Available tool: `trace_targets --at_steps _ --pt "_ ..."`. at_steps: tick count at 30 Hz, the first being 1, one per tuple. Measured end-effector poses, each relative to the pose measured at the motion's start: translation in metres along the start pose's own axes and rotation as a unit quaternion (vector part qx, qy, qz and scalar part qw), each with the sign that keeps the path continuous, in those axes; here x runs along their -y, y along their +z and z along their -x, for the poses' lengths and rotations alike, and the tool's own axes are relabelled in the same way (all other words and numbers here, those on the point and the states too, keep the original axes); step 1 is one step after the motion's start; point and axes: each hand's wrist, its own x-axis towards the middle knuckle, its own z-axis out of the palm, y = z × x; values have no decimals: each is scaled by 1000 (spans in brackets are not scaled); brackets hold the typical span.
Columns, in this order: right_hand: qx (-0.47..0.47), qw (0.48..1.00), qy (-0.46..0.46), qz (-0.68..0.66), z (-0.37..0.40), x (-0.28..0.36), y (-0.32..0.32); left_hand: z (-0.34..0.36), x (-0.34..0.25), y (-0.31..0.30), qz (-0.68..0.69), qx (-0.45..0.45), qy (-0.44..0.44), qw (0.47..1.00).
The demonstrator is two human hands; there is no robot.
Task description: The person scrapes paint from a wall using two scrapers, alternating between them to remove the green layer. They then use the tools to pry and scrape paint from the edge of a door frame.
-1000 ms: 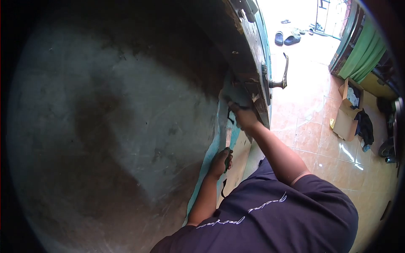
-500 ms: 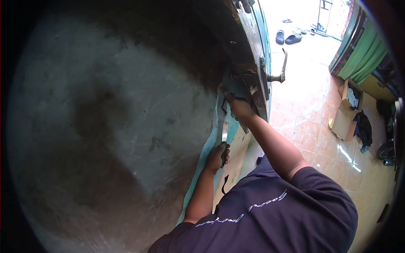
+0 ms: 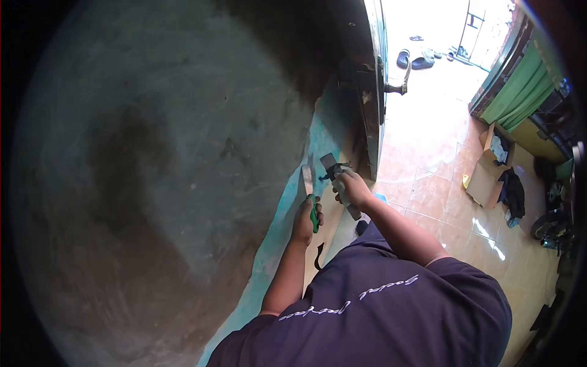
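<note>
My left hand (image 3: 304, 219) is wrapped round the green handle of a scraper (image 3: 307, 180), whose pale blade points up along the wall. Just right of it, my right hand (image 3: 351, 188) grips a grey tool (image 3: 329, 164) with a flat dark end and dark strips hanging from it. The two tools are close but apart. Beside both hands runs a turquoise painted band (image 3: 275, 235), bordering a large grey-brown wall surface (image 3: 183, 153). Whether either tool touches the wall I cannot tell.
A dark door (image 3: 370, 110) with a metal handle (image 3: 397, 88) stands ahead. On the tiled floor (image 3: 428, 189) at right lie an open cardboard box (image 3: 486, 177) and dark cloth (image 3: 512, 192). A green curtain (image 3: 520, 92) hangs at upper right; shoes (image 3: 422, 62) lie beyond the door.
My right hand has come down and back from near the door edge, and its tool now shows clearly. My left hand with the scraper has shifted slightly left and up. The view has turned a little.
</note>
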Motion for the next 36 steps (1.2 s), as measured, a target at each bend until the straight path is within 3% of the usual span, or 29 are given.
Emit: trace_targets --at_steps 4,12,18,25,36 --pt "4 997 -51 65 21 12 7 22 5 -5 30 -9 34 999" --pt "108 980 -126 110 45 -2 -1 74 7 4 65 -14 133 989" --pt "146 963 -200 110 84 -33 3 129 22 28 51 -61 134 988" --pt "224 960 -97 138 126 -58 31 189 42 31 40 -127 121 984" --pt "311 929 -49 193 167 -112 113 286 73 -35 74 -197 169 963"
